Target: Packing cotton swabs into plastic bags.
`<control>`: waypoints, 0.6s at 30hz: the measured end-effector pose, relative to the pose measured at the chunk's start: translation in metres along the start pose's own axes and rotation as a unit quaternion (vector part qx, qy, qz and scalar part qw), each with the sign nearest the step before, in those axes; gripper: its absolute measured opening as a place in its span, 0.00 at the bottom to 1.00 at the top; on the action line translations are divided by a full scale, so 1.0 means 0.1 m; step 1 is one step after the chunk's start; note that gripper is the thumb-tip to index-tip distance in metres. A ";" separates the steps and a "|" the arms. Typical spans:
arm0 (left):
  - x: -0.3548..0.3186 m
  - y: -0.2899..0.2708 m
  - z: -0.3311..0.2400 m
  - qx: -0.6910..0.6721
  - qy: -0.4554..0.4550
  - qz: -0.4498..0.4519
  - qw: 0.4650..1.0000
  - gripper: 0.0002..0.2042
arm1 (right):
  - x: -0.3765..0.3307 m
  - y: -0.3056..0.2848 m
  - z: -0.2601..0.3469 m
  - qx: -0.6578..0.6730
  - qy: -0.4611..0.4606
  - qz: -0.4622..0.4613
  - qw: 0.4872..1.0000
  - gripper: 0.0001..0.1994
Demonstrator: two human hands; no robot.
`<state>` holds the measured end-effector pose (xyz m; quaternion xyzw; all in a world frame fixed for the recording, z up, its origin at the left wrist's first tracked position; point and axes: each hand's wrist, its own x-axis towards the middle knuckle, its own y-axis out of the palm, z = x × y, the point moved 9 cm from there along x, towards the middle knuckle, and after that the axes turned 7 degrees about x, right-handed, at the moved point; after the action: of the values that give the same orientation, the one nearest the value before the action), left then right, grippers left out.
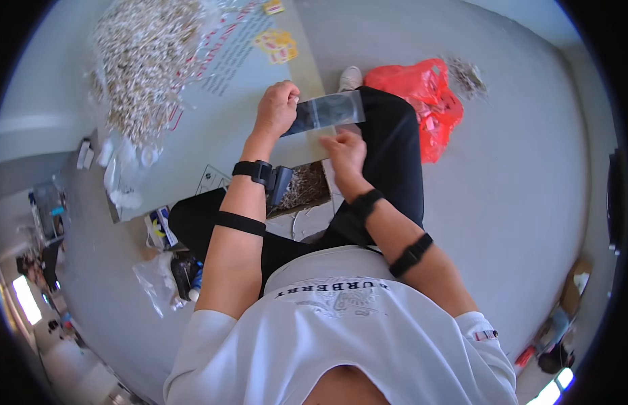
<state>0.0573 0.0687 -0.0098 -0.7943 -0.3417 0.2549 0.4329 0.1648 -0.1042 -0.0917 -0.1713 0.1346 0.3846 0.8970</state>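
My left hand (279,106), its fingers closed, is over the table's near right part. A clear, flat plastic sleeve (327,111) stretches from that hand across to above my right thigh, and the hand appears to grip its left end. A tiny white bit shows at the fingertips. Closer to me, my right hand (347,154) has its fingers curled together just below the sleeve, slightly blurred. What they hold, if anything, I cannot make out. A big heap of small white and brown pieces (145,61) lies in clear plastic on the table's left.
The table (226,145) carries several small yellow-and-white cards (277,46). Below its edge, a box (321,185) of small pieces sits between my legs. A red plastic bag (412,84) is on the floor beyond my right leg, with a small scattered pile (466,77) beside it.
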 end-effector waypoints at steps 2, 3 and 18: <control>-0.18 -0.03 -0.07 -0.053 0.009 -0.076 0.996 0.18 | -0.01 -0.42 0.20 -0.013 -0.123 -0.026 0.992 0.10; -0.14 -0.31 0.14 -0.033 0.030 -0.070 0.997 0.18 | -0.11 -0.20 0.56 0.007 -0.220 -0.089 0.971 0.11; -1.15 -0.66 0.57 -0.013 -0.022 -0.282 0.959 0.21 | -0.30 0.56 1.62 -0.316 -0.461 0.164 0.813 0.21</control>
<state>-0.0768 0.0362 0.0312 -0.6655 -0.5645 0.1360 0.4690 0.1215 -0.0204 0.0549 -0.2237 -0.3973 0.5815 0.6738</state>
